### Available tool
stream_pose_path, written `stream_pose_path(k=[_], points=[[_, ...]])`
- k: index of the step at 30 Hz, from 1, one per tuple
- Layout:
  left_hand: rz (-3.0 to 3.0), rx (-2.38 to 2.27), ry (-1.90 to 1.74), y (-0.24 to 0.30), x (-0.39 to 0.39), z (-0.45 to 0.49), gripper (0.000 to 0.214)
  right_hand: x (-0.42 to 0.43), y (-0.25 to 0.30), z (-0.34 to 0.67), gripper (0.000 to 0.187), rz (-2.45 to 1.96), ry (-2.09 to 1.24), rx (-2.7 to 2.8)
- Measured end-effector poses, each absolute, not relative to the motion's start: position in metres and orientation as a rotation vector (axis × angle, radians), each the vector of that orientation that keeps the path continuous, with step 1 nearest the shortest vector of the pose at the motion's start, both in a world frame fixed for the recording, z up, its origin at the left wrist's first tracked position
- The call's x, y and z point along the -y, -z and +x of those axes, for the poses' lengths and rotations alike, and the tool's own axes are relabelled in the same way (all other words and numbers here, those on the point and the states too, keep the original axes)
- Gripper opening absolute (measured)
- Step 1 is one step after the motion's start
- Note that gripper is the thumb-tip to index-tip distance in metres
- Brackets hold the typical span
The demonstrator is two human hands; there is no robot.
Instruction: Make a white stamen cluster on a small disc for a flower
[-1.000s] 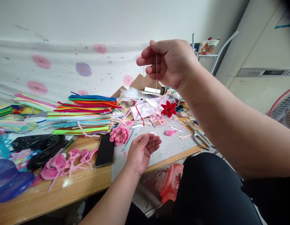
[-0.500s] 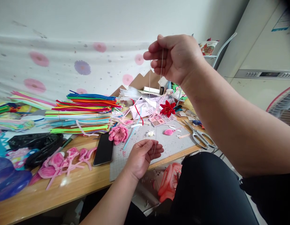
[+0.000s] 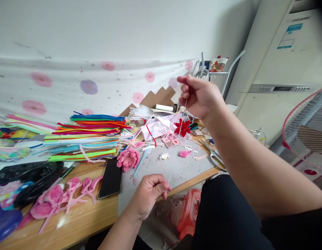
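Note:
A thin pale thread hangs from the curled fingers of my right hand, which is raised above the back of the desk. Lower down, my left hand pinches the thread's thin strands between thumb and fingers over the mat's front edge. Much of the strand between the hands is too fine to follow. Beyond my left hand, a small white bundle lies on the grey cutting mat. A pink bud is to its right, and a pink fuzzy flower to its left.
Stacks of coloured pipe cleaners cover the desk's left side. A black phone lies by the mat, with pink flower pieces left of it. Scissors rest at right. Behind are a red flower and a palette.
My right hand has come down, and my left hand's fingers have closed from a looser, spread shape. The view has shifted, so the desk items appear lower and slightly further left.

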State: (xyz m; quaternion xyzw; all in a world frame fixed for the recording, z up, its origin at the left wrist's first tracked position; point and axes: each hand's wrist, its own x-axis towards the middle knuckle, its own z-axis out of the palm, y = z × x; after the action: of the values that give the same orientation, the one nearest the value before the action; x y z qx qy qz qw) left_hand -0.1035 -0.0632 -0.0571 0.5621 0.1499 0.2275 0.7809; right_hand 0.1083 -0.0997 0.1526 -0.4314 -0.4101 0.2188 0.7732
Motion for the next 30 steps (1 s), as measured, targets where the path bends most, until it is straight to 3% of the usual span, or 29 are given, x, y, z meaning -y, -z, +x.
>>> stream_pose_path(k=[6,11,14,18,24,27,30], points=[[1.493,-0.437,-0.49,0.084,0.065,-0.135,0.038,0.141,-0.088,0.143,0.005,-0.951,-0.416,0.881],[1.727,-0.413,-0.341,0.092,0.072,-0.138,0.042,0.157,-0.041,0.165,0.013,-1.076,-0.346,0.765],[1.944,-0.288,-0.15,0.086,0.079,-0.127,0.031,0.156,-0.021,0.175,0.015,-1.182,-0.319,0.771],[2.083,-0.212,0.009,0.08,0.086,-0.109,0.018,0.155,-0.004,0.192,0.012,-1.276,-0.27,0.815],[2.115,-0.273,-0.073,0.088,0.08,-0.1,0.029,0.172,0.006,0.219,0.019,-1.356,-0.228,0.813],[2.107,-0.232,0.052,0.079,0.073,-0.096,0.014,0.186,0.0,0.208,0.019,-1.324,-0.23,0.881],[2.063,-0.421,-0.055,0.058,0.067,-0.083,0.045,0.196,-0.006,0.175,0.015,-1.241,-0.222,1.157]])
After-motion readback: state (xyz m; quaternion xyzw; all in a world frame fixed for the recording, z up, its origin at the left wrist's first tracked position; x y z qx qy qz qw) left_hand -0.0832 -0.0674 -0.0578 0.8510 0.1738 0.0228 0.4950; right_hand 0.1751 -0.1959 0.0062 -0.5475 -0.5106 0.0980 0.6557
